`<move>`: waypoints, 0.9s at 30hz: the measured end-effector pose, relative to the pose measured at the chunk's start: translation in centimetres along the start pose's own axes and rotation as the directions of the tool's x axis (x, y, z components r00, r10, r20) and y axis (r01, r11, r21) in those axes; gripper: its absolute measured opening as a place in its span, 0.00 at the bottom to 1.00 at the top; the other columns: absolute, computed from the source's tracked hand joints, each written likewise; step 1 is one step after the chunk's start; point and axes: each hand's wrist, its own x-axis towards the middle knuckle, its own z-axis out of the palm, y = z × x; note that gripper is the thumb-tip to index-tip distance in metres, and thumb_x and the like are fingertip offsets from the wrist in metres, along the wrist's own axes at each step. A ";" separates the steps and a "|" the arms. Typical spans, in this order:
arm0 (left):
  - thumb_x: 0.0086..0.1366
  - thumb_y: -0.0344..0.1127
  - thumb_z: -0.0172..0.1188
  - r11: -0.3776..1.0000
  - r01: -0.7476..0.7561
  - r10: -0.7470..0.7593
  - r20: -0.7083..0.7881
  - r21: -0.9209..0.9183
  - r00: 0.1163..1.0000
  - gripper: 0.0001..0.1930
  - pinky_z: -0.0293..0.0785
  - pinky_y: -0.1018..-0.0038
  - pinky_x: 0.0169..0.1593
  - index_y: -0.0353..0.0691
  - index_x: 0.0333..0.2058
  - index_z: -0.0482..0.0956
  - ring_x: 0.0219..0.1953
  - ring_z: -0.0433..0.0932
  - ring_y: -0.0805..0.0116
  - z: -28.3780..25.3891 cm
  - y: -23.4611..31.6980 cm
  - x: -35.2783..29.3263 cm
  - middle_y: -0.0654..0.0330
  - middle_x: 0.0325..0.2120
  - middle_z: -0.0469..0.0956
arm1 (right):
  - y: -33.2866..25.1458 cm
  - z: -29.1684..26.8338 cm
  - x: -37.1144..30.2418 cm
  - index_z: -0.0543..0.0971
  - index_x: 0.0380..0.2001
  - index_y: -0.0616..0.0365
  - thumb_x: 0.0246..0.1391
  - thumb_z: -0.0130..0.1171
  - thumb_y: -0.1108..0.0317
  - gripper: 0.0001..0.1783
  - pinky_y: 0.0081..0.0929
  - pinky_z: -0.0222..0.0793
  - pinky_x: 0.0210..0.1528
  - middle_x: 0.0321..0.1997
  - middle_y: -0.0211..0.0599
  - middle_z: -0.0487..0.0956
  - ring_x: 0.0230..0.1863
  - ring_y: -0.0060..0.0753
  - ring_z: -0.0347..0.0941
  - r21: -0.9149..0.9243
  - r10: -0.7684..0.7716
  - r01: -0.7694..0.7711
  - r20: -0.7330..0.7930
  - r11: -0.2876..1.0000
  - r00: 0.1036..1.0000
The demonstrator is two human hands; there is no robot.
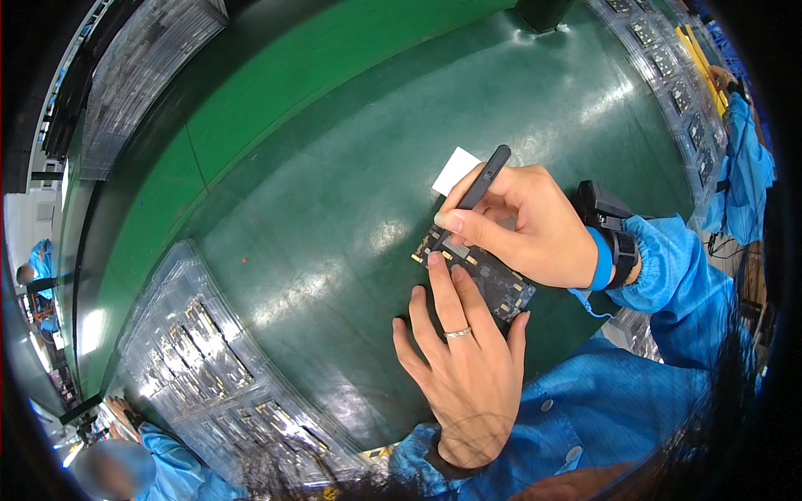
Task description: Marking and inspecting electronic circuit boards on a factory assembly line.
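A dark circuit board (499, 286) with gold-coloured parts lies flat on the green work mat (334, 217). My right hand (535, 221) grips a black pen-like tool (486, 177) between thumb and fingers. Its lower end points down at the board's far left part, where my fingers partly hide it. My left hand (468, 346) is spread out, with its fingertips resting on the board's near left edge and its thumb beside the near right corner. A small white card (455, 171) lies just beyond the board, partly behind the right hand.
Clear plastic trays (196, 367) holding slim circuit parts stand at the left. Another tray (681, 100) with dark boards lies at the far right, near a co-worker's blue sleeve (743, 167). A blue wrist strap (603, 259) with a coiled cord circles my right wrist.
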 end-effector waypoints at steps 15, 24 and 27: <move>0.61 0.60 0.66 0.998 -0.051 0.049 -0.054 -0.023 0.997 0.42 0.58 0.41 0.68 0.36 0.65 0.68 0.66 0.66 0.48 -1.5 1.9 2.4 0.46 0.69 0.62 | 0.0 -6.4 1.4 0.82 0.46 0.64 0.67 0.63 0.66 0.12 0.23 0.77 0.42 0.40 0.34 0.83 0.39 0.22 0.79 -0.008 0.055 -0.056 -0.024 0.998 0.998; 0.61 0.57 0.68 0.995 -0.102 0.102 -0.073 0.012 0.992 0.40 0.58 0.46 0.70 0.37 0.64 0.72 0.66 0.68 0.54 0.8 2.6 4.3 0.46 0.70 0.62 | 0.6 -5.9 1.8 0.83 0.46 0.64 0.66 0.64 0.66 0.12 0.22 0.77 0.38 0.39 0.34 0.84 0.37 0.21 0.79 0.028 0.094 -0.093 -0.032 0.995 0.995; 0.63 0.59 0.65 0.994 -0.104 0.105 -0.049 0.016 0.993 0.40 0.53 0.46 0.71 0.35 0.64 0.70 0.67 0.64 0.51 1.0 2.6 4.4 0.46 0.70 0.61 | 0.6 -5.6 1.8 0.84 0.44 0.63 0.66 0.64 0.67 0.10 0.19 0.73 0.35 0.33 0.30 0.83 0.33 0.17 0.76 -0.008 0.075 -0.075 -0.059 0.997 0.995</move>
